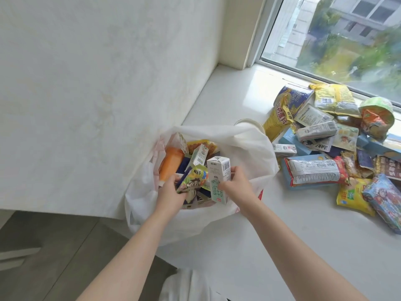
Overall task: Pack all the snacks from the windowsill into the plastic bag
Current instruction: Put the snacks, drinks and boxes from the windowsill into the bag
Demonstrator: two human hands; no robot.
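A white plastic bag [245, 146] stands open on the windowsill [282, 235] at its left end, holding several snacks. Over its mouth my right hand [236, 183] grips a white milk carton [218, 177] with green print, held upright. My left hand [170, 195] holds a green and yellow snack packet [192, 179] just inside the bag. An orange pack [170, 164] and another small carton [198, 156] lie deeper in the bag. A pile of snacks [325, 153] lies on the sill to the right.
The pile includes a yellow chip tube [282, 111], a blue and red packet [312, 170], a yellow pouch [351, 196] and a green cup noodle [377, 116]. A white wall [97, 83] rises on the left, the window [347, 40] behind. Grey floor [54, 257] lies below.
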